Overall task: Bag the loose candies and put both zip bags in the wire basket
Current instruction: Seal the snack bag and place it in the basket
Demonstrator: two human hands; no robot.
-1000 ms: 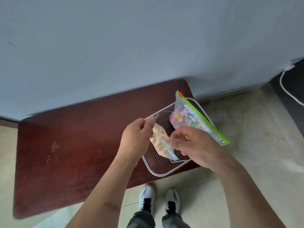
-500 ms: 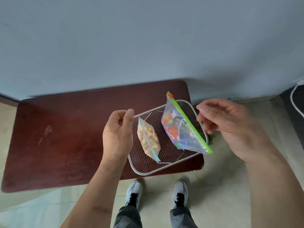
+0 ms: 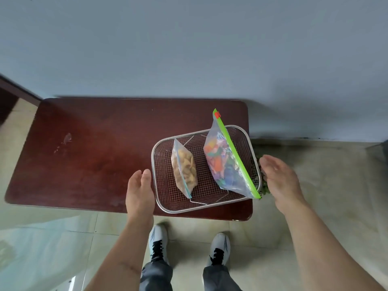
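A wire basket point(image 3: 247, 141) sits at the right end of a dark red table point(image 3: 94, 154). Two zip bags lie inside it. The small bag of tan candies point(image 3: 184, 166) with a blue zip is on the left. The larger bag of colourful candies point(image 3: 222, 164), with a green zip strip and a red slider, leans on the right side. My left hand point(image 3: 139, 192) hovers just left of the basket, fingers apart, holding nothing. Right of the basket, my right hand point(image 3: 279, 179) is open and empty.
A pale wall stands right behind the table. Tiled floor surrounds it, and my two white shoes point(image 3: 189, 246) are below the table's front edge. Something green point(image 3: 263, 189) shows on the floor beside the basket's right rim.
Both hands let go of the small tan bag and drew back to either side of the basket. The small bag now rests in the basket, and the view shifted so the table looks level.
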